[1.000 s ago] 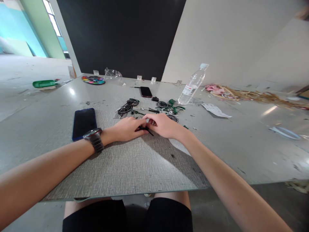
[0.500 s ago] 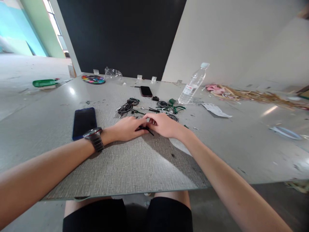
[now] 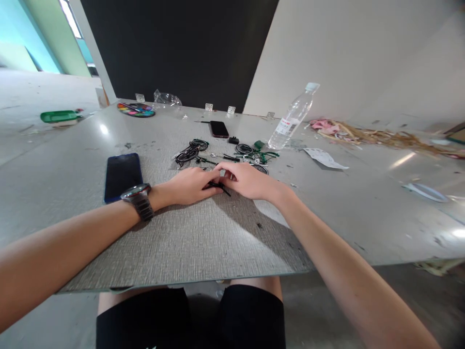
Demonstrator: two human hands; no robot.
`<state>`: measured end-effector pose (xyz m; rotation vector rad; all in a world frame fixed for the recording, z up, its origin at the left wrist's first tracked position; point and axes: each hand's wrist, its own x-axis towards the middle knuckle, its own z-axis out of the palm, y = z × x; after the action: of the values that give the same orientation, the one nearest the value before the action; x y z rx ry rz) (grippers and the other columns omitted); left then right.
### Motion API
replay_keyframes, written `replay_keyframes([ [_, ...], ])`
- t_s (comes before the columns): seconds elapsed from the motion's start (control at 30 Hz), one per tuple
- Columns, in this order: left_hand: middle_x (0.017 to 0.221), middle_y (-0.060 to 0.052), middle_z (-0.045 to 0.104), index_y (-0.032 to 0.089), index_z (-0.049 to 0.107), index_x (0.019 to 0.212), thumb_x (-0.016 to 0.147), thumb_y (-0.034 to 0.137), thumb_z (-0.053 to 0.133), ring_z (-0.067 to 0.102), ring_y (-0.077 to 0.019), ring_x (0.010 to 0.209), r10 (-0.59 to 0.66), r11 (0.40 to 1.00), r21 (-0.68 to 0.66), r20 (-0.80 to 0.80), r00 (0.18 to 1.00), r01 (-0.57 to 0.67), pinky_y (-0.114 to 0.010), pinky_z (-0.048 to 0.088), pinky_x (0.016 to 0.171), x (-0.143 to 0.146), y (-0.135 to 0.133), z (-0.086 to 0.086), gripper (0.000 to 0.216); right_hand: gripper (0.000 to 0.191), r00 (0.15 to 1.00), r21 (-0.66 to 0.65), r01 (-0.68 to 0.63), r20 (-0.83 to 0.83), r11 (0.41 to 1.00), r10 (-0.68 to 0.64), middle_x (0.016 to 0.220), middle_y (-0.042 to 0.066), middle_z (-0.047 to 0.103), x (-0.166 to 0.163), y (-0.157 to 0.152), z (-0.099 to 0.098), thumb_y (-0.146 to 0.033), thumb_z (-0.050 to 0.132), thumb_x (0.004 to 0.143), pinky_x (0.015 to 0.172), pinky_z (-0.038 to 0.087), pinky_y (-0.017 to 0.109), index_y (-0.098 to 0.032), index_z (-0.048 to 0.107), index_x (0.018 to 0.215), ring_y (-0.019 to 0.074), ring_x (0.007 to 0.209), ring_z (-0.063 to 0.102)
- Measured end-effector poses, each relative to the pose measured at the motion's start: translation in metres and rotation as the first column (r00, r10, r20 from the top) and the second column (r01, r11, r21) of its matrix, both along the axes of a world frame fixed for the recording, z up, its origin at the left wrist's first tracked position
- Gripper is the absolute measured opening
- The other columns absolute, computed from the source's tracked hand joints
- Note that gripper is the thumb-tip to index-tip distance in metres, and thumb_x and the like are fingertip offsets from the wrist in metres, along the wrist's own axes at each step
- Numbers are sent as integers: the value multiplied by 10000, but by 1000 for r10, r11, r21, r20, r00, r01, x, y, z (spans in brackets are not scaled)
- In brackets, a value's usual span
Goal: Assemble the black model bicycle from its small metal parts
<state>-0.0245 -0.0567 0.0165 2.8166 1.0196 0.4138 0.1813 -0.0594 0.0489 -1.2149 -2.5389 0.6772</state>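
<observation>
Part (image 3: 219, 186) pinched betw. L hand (image 3: 189, 184), R hand (image 3: 250, 180), mid-table (image 3: 218, 242).

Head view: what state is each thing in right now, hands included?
left hand, closed on the small black part.
right hand, pinching the same part.
small black part, held between both hands.
blue phone, flat, screen dark.
far phone, flat, screen dark.
water bottle, standing, cap on.
paint palette, open.
wheels and green parts, loose, unassembled.
wristwatch, worn on left wrist.
</observation>
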Motion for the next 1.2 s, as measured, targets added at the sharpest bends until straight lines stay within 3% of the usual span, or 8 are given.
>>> replay_keyframes([
  [0.37, 789, -59, 683, 198, 600, 1049, 959, 436, 496, 633, -236, 692, 1, 1000, 2, 7, 1000, -1, -306, 383, 587, 0, 1, -1, 275, 167, 1000, 42, -5, 21, 999, 4, 869, 30, 696, 0, 1, -1, -252, 514, 945, 672, 393, 298, -239, 621, 1073, 175, 748, 607],
  [0.8, 793, -51, 693, 203, 598, 1090, 969, 429, 489, 640, -224, 694, -8, 1000, -9, 19, 1000, 8, -301, 375, 586, -1, 1, 0, 279, 223, 1000, -24, 3, 22, 1000, -2, 732, 7, 660, 3, 1, 2, -345, 458, 1001, 614, 365, 297, -248, 622, 1118, 157, 639, 573],
  [1.2, 831, -30, 690, 188, 602, 1008, 976, 360, 520, 629, -199, 712, -24, 996, -80, 142, 990, 36, -308, 412, 662, 0, 3, 1, 193, 215, 1000, 66, 0, -31, 998, 2, 795, 17, 685, 3, -1, 3, -231, 487, 960, 649, 370, 298, -217, 658, 1089, 149, 675, 569],
])
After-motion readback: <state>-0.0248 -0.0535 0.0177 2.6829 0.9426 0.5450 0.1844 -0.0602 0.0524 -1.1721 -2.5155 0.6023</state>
